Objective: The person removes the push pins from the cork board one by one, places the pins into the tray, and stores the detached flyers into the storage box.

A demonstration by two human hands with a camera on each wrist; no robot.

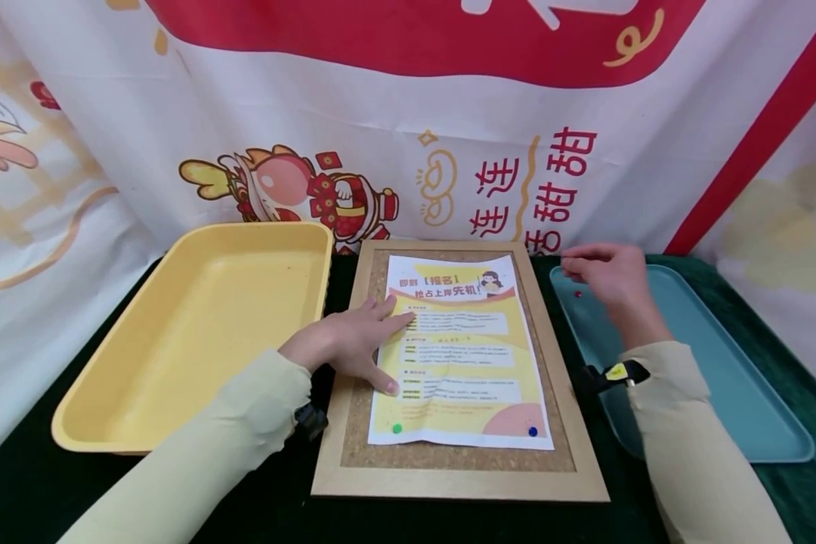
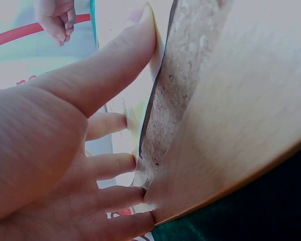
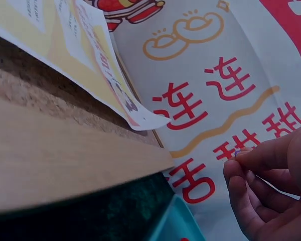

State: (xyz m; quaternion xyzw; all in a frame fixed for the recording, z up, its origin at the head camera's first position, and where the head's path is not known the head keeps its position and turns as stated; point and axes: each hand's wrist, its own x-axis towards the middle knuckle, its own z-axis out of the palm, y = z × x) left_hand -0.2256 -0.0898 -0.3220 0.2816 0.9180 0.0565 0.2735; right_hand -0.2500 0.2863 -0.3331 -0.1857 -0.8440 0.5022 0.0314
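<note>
A yellow poster (image 1: 469,363) lies on a cork board with a wooden frame (image 1: 449,480). A green pin (image 1: 397,428) and a blue pin (image 1: 533,431) sit at its lower corners. My left hand (image 1: 350,340) lies flat with straight fingers, pressing the poster's left edge (image 2: 124,108). My right hand (image 1: 601,273) hovers over the far end of a teal tray (image 1: 721,363), above a red pin (image 1: 577,294). In the right wrist view its thumb and forefinger (image 3: 241,163) pinch a tiny bluish pin (image 3: 237,152). The poster's upper right corner (image 3: 150,120) curls up off the cork.
An empty yellow tray (image 1: 197,325) stands left of the board on a dark green cloth (image 1: 27,491). A white and red printed banner (image 1: 449,151) hangs close behind everything. The board's wooden frame (image 2: 241,110) fills much of the left wrist view.
</note>
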